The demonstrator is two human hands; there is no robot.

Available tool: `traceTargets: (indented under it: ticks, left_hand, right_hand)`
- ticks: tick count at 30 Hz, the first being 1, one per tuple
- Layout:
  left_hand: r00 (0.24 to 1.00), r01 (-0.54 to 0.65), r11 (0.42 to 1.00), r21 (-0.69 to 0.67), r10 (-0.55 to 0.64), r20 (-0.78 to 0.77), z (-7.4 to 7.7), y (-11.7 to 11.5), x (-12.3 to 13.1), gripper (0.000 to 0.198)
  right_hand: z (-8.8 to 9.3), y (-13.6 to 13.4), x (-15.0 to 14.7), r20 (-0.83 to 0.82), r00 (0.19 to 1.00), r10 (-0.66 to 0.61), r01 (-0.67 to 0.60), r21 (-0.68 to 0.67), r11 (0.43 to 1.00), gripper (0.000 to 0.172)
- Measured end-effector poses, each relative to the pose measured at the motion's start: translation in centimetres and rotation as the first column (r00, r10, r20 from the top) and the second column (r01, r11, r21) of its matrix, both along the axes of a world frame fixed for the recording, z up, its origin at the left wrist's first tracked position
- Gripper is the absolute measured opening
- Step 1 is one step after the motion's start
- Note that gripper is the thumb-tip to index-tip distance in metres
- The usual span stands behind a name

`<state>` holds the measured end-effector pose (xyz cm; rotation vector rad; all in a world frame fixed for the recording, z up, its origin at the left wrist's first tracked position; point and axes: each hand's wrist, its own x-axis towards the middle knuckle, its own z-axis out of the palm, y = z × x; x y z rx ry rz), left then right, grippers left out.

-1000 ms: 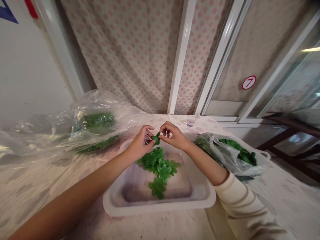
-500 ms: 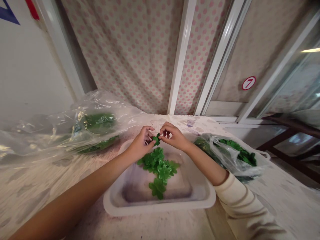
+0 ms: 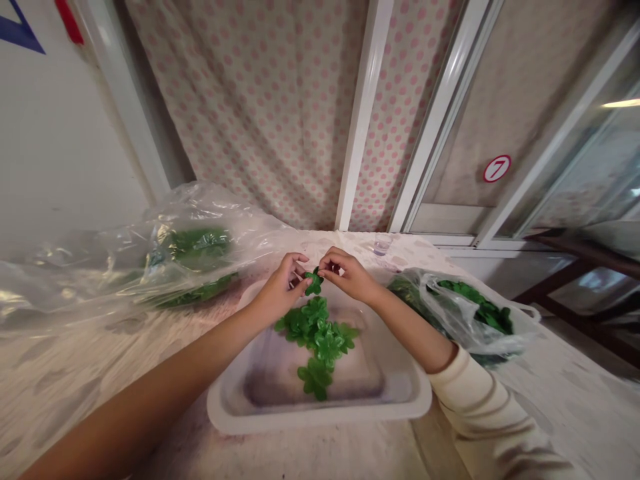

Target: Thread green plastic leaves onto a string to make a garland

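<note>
Your left hand (image 3: 283, 287) and right hand (image 3: 347, 275) both pinch a small green sprig (image 3: 313, 283) between their fingertips, just above the far rim of the white tray (image 3: 320, 419). More sprigs (image 3: 317, 337) lie in the tray at 6 o'clock. On the bench (image 3: 100, 380), a clear bag (image 3: 165, 267) of greens sits at 9 o'clock, a second bag (image 3: 465, 313) at 3 o'clock.
</note>
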<state>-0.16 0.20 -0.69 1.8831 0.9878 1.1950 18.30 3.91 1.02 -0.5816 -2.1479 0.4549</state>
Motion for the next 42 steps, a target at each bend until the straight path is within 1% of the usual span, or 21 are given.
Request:
traceTargets:
  ticks: [4, 7, 10, 13, 16, 23, 27, 33, 42]
  left_hand:
    - [1.000, -0.007, 1.000, 0.006, 0.007, 0.006, 0.12, 0.00, 0.08, 0.034]
    - [0.999, -0.040, 0.999, 0.019, 0.040, -0.002, 0.18, 0.01, 0.10, 0.033]
    - [0.997, -0.080, 0.996, 0.039, 0.079, 0.008, 0.21, 0.04, 0.10, 0.032]
    - [0.995, -0.100, 0.994, 0.049, 0.099, 0.013, 0.20, 0.08, 0.07, 0.032]
    - [0.996, -0.093, 0.995, 0.046, 0.092, 0.018, 0.18, 0.09, 0.03, 0.032]
    - [0.997, -0.075, 0.996, 0.045, 0.073, 0.034, 0.12, 0.09, 0.06, 0.032]
    - [0.996, -0.081, 0.995, 0.052, 0.079, 0.027, 0.10, 0.12, 0.13, 0.031]
    - [0.997, -0.070, 0.996, 0.054, 0.069, 0.028, 0.10, 0.20, 0.21, 0.032]
    - [0.997, -0.060, 0.998, 0.025, 0.059, 0.045, 0.10, 0.10, 0.16, 0.033]
  right_hand:
    - [0.00, 0.01, -0.03, 0.008, 1.000, -0.002, 0.002, 0.006, 1.000, 0.005]
    - [-0.07, -0.05, -0.06, -0.024, 1.000, -0.012, 0.012, 0.001, 1.000, 0.004]
    - [-0.10, -0.19, -0.06, -0.061, 0.998, -0.035, 0.034, -0.018, 0.999, 0.007]
    - [-0.04, -0.32, -0.05, -0.059, 0.998, -0.035, 0.035, -0.005, 0.999, 0.003]
    - [0.06, -0.38, -0.06, -0.043, 0.999, -0.020, 0.021, 0.016, 1.000, 0.003]
    - [0.05, -0.35, -0.10, -0.019, 1.000, -0.021, 0.022, 0.009, 1.000, 0.000]
    - [-0.09, -0.28, -0.10, -0.047, 0.999, -0.023, 0.023, -0.017, 1.000, 0.009]
    - [0.00, -0.31, -0.14, -0.022, 1.000, -0.017, 0.017, 0.011, 1.000, 0.003]
    - [-0.05, -0.17, -0.13, -0.010, 1.000, -0.011, 0.012, 0.022, 1.000, 0.007]
